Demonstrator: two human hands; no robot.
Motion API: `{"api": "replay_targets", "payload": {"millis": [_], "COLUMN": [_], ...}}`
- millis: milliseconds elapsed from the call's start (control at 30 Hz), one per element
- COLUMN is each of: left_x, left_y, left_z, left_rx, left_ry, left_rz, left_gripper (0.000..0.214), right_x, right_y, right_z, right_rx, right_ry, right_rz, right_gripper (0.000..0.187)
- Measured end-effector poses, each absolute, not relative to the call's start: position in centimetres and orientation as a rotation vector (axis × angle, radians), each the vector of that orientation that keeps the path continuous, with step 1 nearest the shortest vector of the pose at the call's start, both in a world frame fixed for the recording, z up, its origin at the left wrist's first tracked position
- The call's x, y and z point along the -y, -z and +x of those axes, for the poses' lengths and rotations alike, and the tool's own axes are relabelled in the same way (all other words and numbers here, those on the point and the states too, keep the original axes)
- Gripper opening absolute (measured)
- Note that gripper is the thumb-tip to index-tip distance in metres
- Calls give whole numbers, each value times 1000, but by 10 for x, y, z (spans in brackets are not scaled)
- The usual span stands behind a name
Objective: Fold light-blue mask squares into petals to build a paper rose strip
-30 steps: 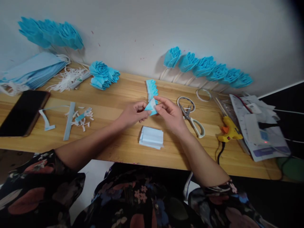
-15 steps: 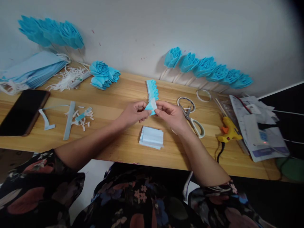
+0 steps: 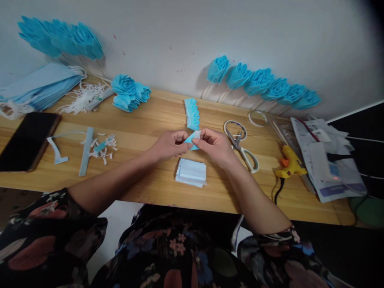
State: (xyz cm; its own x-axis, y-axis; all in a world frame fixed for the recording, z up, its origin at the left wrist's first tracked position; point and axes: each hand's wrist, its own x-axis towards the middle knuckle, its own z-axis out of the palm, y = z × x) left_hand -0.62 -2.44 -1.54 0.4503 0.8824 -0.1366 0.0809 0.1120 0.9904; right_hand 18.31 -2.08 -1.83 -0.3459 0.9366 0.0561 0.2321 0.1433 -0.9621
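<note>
LH (image 3: 170,145) + RH (image 3: 216,148) | both pinching folded blue pc (image 3: 189,139) | pale stk (image 3: 191,173) nr

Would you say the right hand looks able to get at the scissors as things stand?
Probably yes: the scissors lie close beside the right hand, with nothing seen blocking the way. Its grip is on the blue piece, so it may need to let go first.

Black phone (image 3: 28,142) at far left; at right, white device (image 3: 320,160) with glowing red light (image 3: 335,178).
</note>
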Motion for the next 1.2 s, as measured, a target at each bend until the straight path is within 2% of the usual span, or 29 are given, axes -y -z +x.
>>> {"api": "replay_targets", "payload": {"millis": [167,367,467,600,700,833,1000,1200], "left_x": [24,25,25,25,25,25,25,26], "left_y": [16,16,16,16,16,18,19,16], "left_z": [-7,-8,-8,-8,-8,-9,-8,-7], "left_rx": [-923,-894,-886,-889,-888,-865,-824,-806], "left_ry": [-763,-787,-767,-761,-780,-801,-823,-813], "left_rz": [1311,1300,1292,1249,1207,1149,1108,1058], "left_gripper": [13,15,18,17,17,19,20,21], "right_x": [21,20,21,24,26,25,23,22], "right_y": [17,20,19,13,9,11,16,17], "right_z": [183,182,181,180,182,185,188,188], "right_rx": [1633,1596,1621,1775,1909,2001,2050,2023], "right_ry": [-1296,-1299,-1182,-841,-616,-478,-426,-461], "right_rz": [-1120,-1061,-1063,-1028,-970,-940,-914,-894], "right_gripper": [30,20,16,5,13,23,33,33]}}
